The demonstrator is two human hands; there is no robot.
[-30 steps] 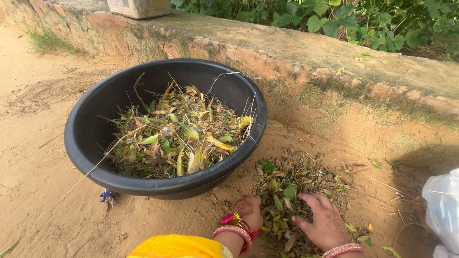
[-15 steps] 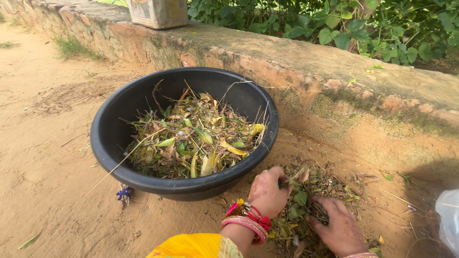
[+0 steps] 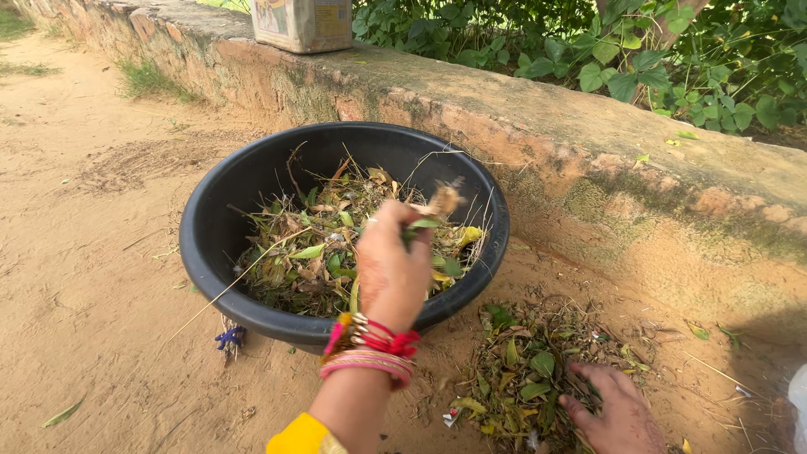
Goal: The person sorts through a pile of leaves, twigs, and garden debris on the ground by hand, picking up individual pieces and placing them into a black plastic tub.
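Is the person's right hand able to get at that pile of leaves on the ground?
Probably yes: the right hand already rests at the edge of the leaf pile on the ground, with nothing lying between them; the black tub stands off to the side.

A smooth, faintly glossy black plastic tub (image 3: 210, 244) holds dry, matt leaf litter (image 3: 311, 252), standing on rough sandy ground (image 3: 84, 277) beside a coarse, weathered masonry wall (image 3: 588, 143); shiny bangles (image 3: 370, 349) ring one wrist.
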